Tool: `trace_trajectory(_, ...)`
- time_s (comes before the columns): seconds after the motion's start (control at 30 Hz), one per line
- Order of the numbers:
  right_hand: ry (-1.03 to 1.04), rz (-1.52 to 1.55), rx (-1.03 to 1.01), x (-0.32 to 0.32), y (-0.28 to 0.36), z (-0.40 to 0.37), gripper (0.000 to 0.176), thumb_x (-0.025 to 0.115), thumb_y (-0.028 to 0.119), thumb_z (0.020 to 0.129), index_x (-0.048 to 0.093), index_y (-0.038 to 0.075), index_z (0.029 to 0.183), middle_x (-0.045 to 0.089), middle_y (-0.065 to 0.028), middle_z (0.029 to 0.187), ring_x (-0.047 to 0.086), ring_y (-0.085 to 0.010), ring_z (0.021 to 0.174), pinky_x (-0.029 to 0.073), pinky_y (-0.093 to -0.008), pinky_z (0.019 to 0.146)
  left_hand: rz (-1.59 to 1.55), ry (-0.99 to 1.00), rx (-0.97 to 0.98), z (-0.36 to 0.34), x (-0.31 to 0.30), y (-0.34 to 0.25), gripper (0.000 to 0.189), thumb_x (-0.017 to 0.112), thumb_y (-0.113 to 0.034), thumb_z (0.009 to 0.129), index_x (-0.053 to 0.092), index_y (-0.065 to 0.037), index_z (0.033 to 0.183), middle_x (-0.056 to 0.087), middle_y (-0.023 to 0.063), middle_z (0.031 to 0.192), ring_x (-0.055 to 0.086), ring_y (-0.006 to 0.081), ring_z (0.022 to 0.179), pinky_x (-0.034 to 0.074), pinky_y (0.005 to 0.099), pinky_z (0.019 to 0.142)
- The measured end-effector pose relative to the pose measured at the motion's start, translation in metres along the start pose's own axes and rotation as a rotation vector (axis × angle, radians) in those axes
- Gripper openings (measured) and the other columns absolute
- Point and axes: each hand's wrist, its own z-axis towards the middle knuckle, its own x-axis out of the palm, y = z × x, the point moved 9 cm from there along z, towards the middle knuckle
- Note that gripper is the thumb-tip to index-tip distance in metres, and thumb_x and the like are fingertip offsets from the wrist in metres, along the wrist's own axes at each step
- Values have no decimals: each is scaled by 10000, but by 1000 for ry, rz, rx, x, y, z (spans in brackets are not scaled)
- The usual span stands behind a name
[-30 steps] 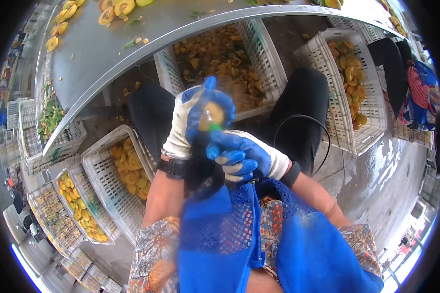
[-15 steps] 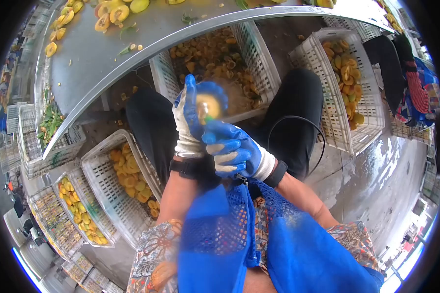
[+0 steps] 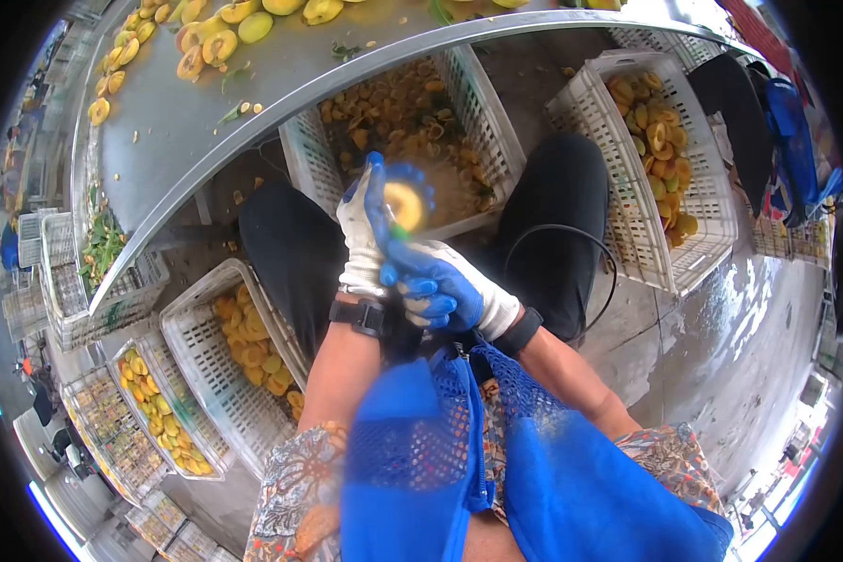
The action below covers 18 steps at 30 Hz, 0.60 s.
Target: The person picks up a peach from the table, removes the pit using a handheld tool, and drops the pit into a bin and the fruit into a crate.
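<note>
My left hand (image 3: 367, 225), in a white and blue coated glove, holds a cut yellow fruit half (image 3: 403, 204) with its cut face toward my right hand. Its thumb points up and the blue fingertips curl behind the fruit. My right hand (image 3: 448, 287), gloved the same way, is closed just below and right of it. A small green-tipped tool (image 3: 399, 230) sticks out of that fist and reaches the fruit's lower edge. Blur hides the tool's shape and the exact contact. Below both hands, a white crate (image 3: 311, 159) holds fruit scraps and pieces.
A metal table (image 3: 173, 122) with fruit halves (image 3: 220, 47) curves across the front. Crates of cut fruit stand at my right (image 3: 618, 187) and left (image 3: 206, 356). A black cable (image 3: 612, 281) loops by my right knee. Another person's dark-clothed leg (image 3: 735, 117) is at far right.
The hands stay together around the fruit half. My right hand has turned slightly, showing more of the glove's white back. At far right, the other person's red-patterned sleeve has moved up.
</note>
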Motion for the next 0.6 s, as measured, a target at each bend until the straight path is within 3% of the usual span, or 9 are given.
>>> trace_trajectory(0.07,54,44,51,1,0,-4,339,507,367,1022,584,60,902,404,73,563,320,-38,377,274,-214,367,30,135,5,3,7,1,490,598,-474,951,605,4,1054,669,147,944,687,297,813,586,419,716)
trace_trajectory(0.17,218,299,102,7,-7,-6,363,468,371,1034,599,42,954,416,74,566,341,-46,374,292,-224,373,28,164,-129,-6,19,4,452,590,-484,953,613,-36,1012,663,117,912,679,274,771,580,402,684)
trace_trajectory(0.27,446,535,116,14,-9,-3,404,388,363,1055,596,17,1037,444,79,594,384,-51,386,329,-243,393,-179,242,-273,-5,26,13,427,586,-486,954,618,-61,980,660,102,904,667,259,740,574,388,656)
trace_trajectory(0.33,545,592,107,21,-6,-3,383,352,331,1066,569,15,1057,455,82,623,399,-45,398,343,-245,405,-201,209,-253,-6,25,9,410,586,-479,956,623,-70,966,648,91,885,659,258,758,568,392,662)
trace_trajectory(0.4,475,650,76,18,-2,-2,399,346,339,1067,574,11,1063,466,79,631,398,-46,396,350,-247,405,-182,155,-226,0,20,12,402,584,-471,958,622,-71,956,640,88,867,656,261,762,566,396,670)
trace_trajectory(0.43,459,624,56,18,2,-3,410,351,348,1065,583,10,1053,470,77,626,396,-47,391,351,-246,404,-227,226,-237,6,19,15,392,574,-449,968,610,-59,1004,640,97,920,654,274,857,565,387,759)
trace_trajectory(0.53,437,439,-3,24,15,-13,453,383,385,1056,622,4,1001,475,71,589,388,-52,371,347,-242,401,-472,-43,-75,35,-38,12,458,560,-444,976,639,3,1039,681,142,944,667,284,853,560,388,811)
trace_trajectory(0.6,157,160,-76,10,23,-10,419,451,377,1039,617,-3,973,463,49,579,385,-51,372,364,-250,409,-278,-36,94,22,-44,-9,468,516,-415,1002,617,24,1126,691,158,999,671,269,939,548,378,869)
